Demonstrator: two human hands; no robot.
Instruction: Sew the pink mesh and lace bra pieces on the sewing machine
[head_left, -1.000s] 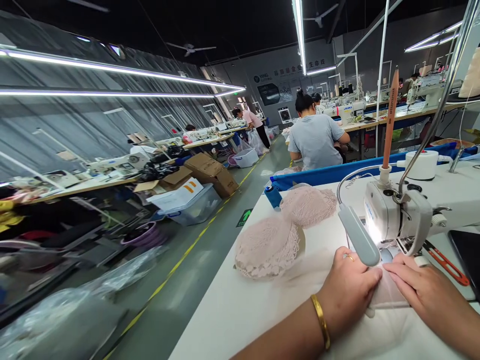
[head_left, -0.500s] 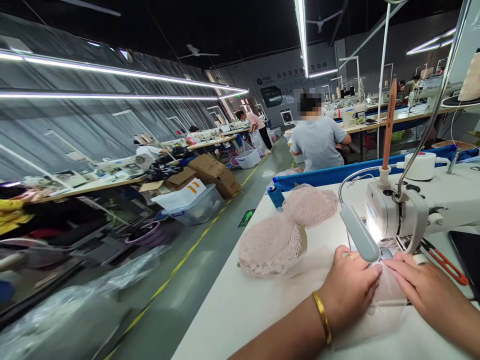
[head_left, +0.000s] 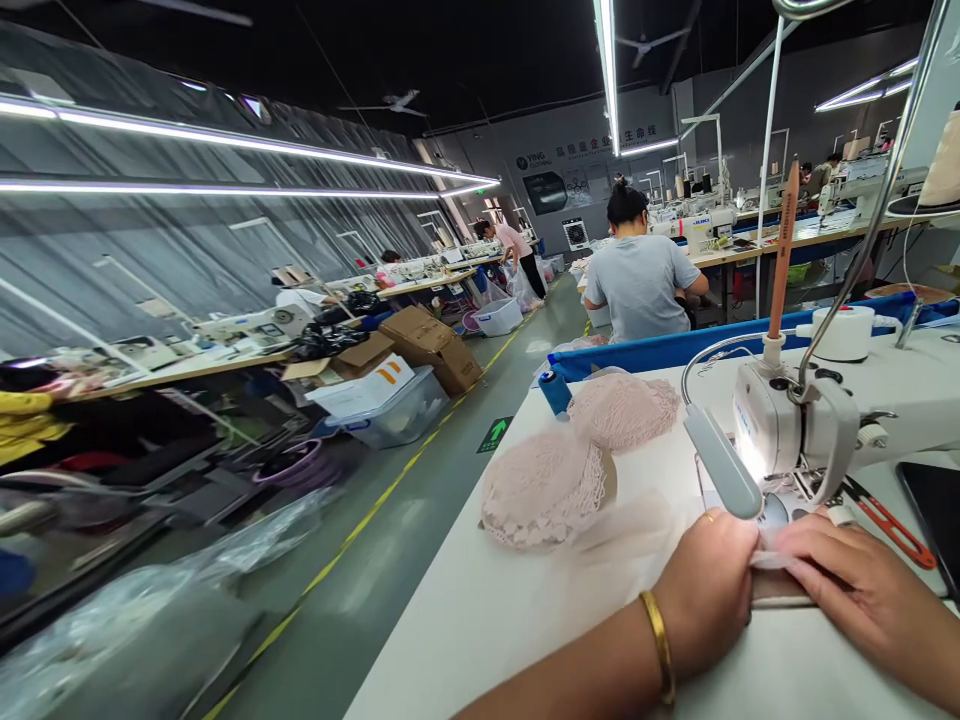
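Note:
Sheer pale pink fabric (head_left: 771, 560) is stretched between my two hands, just in front of the needle area of a white sewing machine (head_left: 761, 415). My left hand (head_left: 709, 575), with a gold bracelet at the wrist, is closed on the fabric's left side, its fingertips mostly hidden. My right hand (head_left: 855, 570) pinches the other side between thumb and fingers. A grey lamp arm (head_left: 724, 465) hangs over the work, and the machine's light shines behind it. To the left lie two pale pink lace cups (head_left: 544, 490), with a blue thread spool (head_left: 555, 393) beside them.
Red thread snips (head_left: 892, 525) and a dark phone (head_left: 934, 515) lie to the right. A brown pencil (head_left: 784, 250) stands upright on the machine. Blue cloth (head_left: 660, 350) runs along the table's far edge. A person in a grey shirt (head_left: 637, 285) sits ahead; boxes (head_left: 427, 345) line the aisle.
Both hands have drawn slightly back from the needle area. The fabric between them is now bunched into a raised fold, where it lay flatter before.

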